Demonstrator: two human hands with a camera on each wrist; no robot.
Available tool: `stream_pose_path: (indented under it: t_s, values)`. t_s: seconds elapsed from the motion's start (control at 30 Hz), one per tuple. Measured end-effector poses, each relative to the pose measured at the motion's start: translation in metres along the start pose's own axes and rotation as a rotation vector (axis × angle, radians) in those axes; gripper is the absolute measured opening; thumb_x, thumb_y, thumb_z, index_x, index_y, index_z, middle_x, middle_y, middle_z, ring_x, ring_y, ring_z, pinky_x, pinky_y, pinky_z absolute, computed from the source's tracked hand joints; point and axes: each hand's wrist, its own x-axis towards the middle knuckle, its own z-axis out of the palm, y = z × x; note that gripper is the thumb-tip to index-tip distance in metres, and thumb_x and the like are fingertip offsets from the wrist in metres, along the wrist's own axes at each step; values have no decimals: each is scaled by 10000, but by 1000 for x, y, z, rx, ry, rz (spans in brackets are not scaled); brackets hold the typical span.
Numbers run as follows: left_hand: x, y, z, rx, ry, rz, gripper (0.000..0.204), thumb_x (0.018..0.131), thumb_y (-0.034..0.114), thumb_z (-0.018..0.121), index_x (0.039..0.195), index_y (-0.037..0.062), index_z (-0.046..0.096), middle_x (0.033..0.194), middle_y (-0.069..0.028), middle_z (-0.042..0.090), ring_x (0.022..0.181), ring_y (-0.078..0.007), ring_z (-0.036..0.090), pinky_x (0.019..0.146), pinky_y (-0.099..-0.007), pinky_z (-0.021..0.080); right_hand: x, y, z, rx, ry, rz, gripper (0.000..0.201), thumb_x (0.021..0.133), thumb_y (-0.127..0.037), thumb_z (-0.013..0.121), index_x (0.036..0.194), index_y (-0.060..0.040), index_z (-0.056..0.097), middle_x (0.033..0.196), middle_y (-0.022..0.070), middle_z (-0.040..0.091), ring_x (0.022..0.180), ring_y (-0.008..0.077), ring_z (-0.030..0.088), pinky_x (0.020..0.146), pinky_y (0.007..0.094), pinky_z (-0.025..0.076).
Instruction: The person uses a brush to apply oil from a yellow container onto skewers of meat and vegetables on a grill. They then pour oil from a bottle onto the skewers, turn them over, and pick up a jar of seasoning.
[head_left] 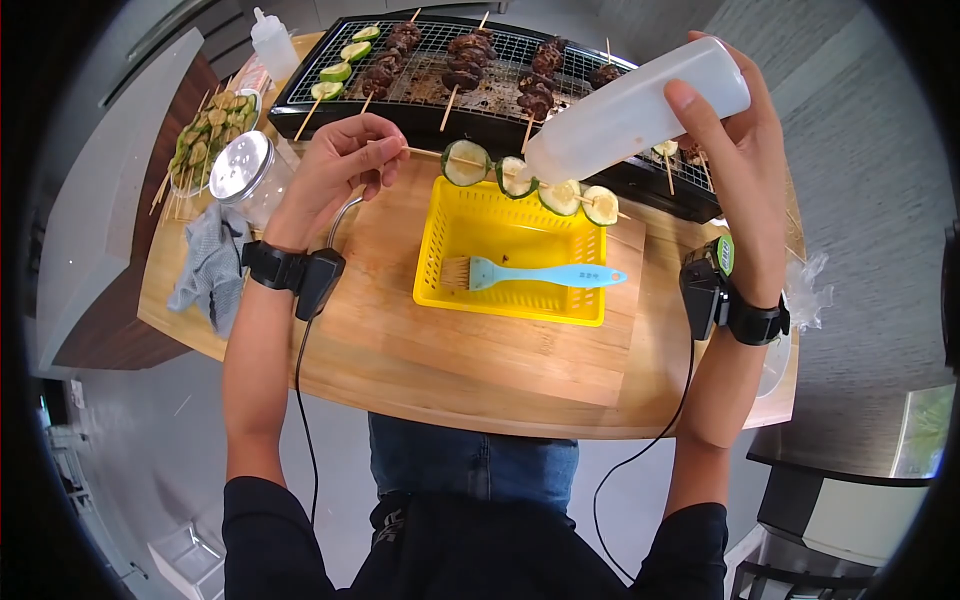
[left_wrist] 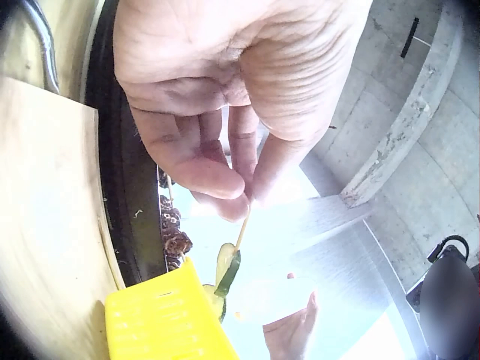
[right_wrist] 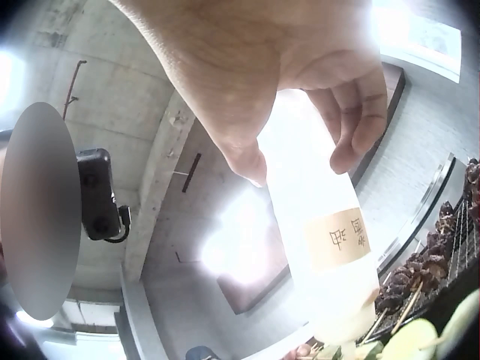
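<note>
My left hand (head_left: 345,165) pinches the bare end of a wooden skewer threaded with several zucchini slices (head_left: 465,163). The skewer stretches rightward over the back of a yellow basket (head_left: 510,308). Gripped in my right hand (head_left: 735,150) is a translucent squeeze bottle (head_left: 640,105), tipped so its narrow end points down-left at the middle slices. A paper label (right_wrist: 337,240) with handwritten characters shows on it in the right wrist view. Across the basket lies a light-blue basting brush (head_left: 545,275), its bristles to the left.
Behind stands a black grill (head_left: 640,185) with several meat skewers (head_left: 470,60) and a zucchini skewer (head_left: 336,72) on its mesh. To the left are a plate of zucchini skewers (head_left: 215,130), a glass jar (head_left: 242,165), a grey cloth (head_left: 212,265) and another squeeze bottle (head_left: 273,45).
</note>
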Motion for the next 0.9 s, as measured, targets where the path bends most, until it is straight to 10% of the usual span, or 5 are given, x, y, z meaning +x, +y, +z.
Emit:
stream_pose_path:
  t_s: [0.9]
  values:
    - [2, -4, -5, -8, -9, -2, 141, 922, 166, 667, 982, 47, 619, 837, -7, 611, 647, -45, 569, 451, -158, 406, 5, 6, -17, -20, 64, 13, 572, 869, -332, 711, 1295, -3, 514, 1027, 92, 634, 828, 115, 593, 640, 235, 479]
